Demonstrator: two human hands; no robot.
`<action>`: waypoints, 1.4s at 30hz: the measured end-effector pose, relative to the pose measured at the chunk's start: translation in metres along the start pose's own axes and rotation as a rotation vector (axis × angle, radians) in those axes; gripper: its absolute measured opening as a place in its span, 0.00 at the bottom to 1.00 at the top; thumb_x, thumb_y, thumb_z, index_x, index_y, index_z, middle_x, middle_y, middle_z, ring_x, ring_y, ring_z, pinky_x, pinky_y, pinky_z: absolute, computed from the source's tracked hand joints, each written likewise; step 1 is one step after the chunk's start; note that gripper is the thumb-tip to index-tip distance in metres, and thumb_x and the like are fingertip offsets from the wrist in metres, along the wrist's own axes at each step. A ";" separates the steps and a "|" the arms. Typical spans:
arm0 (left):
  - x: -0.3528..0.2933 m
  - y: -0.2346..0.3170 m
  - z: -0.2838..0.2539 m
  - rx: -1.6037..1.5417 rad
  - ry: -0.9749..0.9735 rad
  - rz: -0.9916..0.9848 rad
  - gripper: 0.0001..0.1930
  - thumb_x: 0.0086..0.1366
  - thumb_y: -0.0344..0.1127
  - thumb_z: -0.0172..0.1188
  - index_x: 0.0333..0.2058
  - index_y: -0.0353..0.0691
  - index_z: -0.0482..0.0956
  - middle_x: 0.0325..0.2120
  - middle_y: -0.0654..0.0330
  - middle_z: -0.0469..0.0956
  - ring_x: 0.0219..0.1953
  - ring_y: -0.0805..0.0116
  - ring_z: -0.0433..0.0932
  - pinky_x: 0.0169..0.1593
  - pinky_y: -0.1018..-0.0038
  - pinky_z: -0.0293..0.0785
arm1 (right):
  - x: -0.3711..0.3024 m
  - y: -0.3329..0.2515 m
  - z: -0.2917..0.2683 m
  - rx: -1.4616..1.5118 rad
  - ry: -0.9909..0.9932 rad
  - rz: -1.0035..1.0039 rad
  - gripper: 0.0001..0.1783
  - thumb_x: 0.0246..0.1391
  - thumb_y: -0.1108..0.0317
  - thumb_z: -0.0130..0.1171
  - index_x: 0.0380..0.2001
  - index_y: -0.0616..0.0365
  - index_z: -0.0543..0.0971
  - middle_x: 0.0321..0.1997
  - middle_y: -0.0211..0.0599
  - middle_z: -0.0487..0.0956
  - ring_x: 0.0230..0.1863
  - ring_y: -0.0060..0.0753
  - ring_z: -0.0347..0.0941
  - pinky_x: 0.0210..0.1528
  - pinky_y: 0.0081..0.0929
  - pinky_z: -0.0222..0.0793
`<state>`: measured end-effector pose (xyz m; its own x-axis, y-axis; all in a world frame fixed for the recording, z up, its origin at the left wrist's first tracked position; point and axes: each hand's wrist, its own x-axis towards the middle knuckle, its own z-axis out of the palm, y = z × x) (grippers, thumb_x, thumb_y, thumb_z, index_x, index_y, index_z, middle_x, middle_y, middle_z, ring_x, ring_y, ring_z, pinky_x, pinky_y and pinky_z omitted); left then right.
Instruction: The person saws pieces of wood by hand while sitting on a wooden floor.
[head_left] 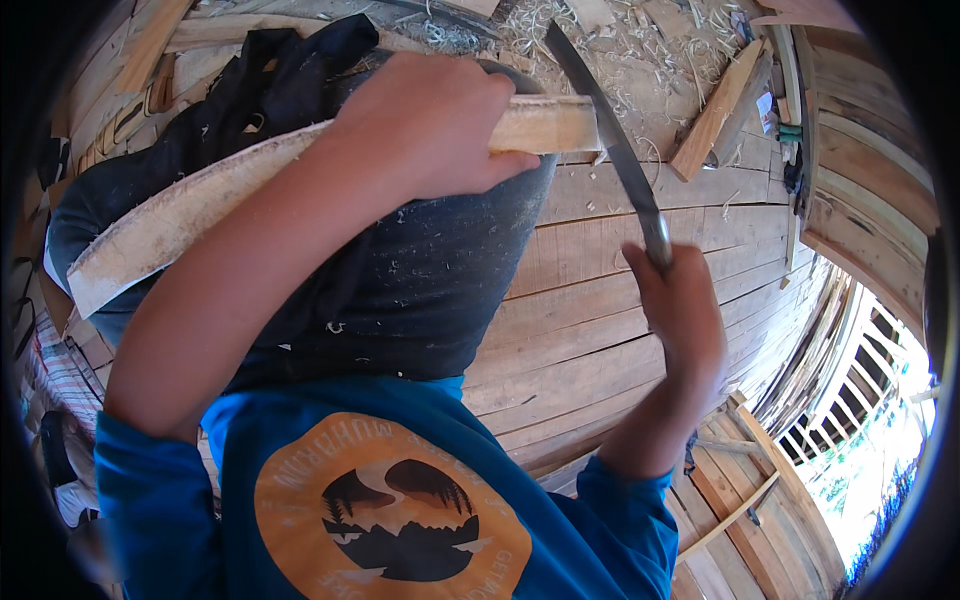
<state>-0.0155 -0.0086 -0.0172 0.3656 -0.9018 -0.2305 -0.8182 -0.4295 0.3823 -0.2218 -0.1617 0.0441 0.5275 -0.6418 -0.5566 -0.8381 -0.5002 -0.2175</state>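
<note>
A long, pale strip of wood (pixel 215 195) with a rough upper face lies slantwise across my dark-trousered legs. Its squared end sticks out past my knee, and my left hand (pixel 435 125) is closed around it just behind that end. In my right hand (pixel 690 315), on the right side, is a long dark-bladed knife (pixel 628 165) with a bright metal collar. The handle is hidden inside my fist. The blade points up and away to the left, its middle touching or passing close by the wood's end; I cannot tell which.
Curled shavings (pixel 640 70) and chips litter the plank floor (pixel 580 310) beyond my knees. Wooden blocks (pixel 718 110) lie at the far right near a plank wall (pixel 865 160). Boards (pixel 150 45) lie at the far left. Long thin strips (pixel 815 345) are heaped by a bright opening.
</note>
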 end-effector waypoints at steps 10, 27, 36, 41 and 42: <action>0.006 -0.010 -0.002 -0.010 -0.036 -0.075 0.29 0.56 0.60 0.59 0.38 0.34 0.79 0.28 0.49 0.81 0.34 0.54 0.82 0.40 0.63 0.78 | -0.034 0.022 -0.022 -0.009 -0.040 0.069 0.22 0.56 0.64 0.60 0.15 0.67 0.69 0.10 0.43 0.64 0.12 0.31 0.58 0.19 0.35 0.55; 0.005 -0.008 -0.001 -0.015 -0.033 -0.072 0.27 0.57 0.59 0.59 0.36 0.36 0.80 0.29 0.49 0.81 0.34 0.54 0.82 0.41 0.63 0.78 | -0.041 0.016 -0.023 -0.033 -0.035 0.131 0.23 0.58 0.60 0.58 0.17 0.70 0.71 0.12 0.51 0.68 0.15 0.51 0.61 0.22 0.43 0.59; 0.006 -0.004 -0.003 0.005 0.015 -0.034 0.28 0.56 0.59 0.59 0.36 0.35 0.80 0.26 0.49 0.81 0.33 0.54 0.82 0.40 0.63 0.78 | 0.024 -0.012 0.013 -0.014 0.056 0.040 0.23 0.57 0.58 0.58 0.20 0.70 0.73 0.15 0.55 0.69 0.18 0.52 0.66 0.25 0.44 0.61; 0.005 -0.002 -0.001 0.007 0.059 -0.019 0.28 0.56 0.60 0.59 0.37 0.35 0.80 0.27 0.49 0.81 0.33 0.54 0.82 0.39 0.64 0.78 | -0.002 -0.006 0.003 -0.077 0.036 -0.008 0.23 0.58 0.58 0.58 0.20 0.69 0.73 0.15 0.54 0.69 0.17 0.51 0.65 0.25 0.44 0.61; 0.006 -0.004 -0.002 0.009 0.034 -0.043 0.28 0.56 0.60 0.59 0.37 0.35 0.80 0.27 0.49 0.81 0.33 0.54 0.82 0.39 0.64 0.78 | -0.013 0.001 -0.003 -0.068 0.006 0.054 0.23 0.57 0.58 0.58 0.20 0.69 0.73 0.16 0.55 0.69 0.18 0.52 0.65 0.25 0.45 0.61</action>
<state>-0.0093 -0.0125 -0.0178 0.4158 -0.8835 -0.2157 -0.8053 -0.4679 0.3641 -0.2289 -0.1555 0.0537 0.4832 -0.6723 -0.5609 -0.8540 -0.5031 -0.1326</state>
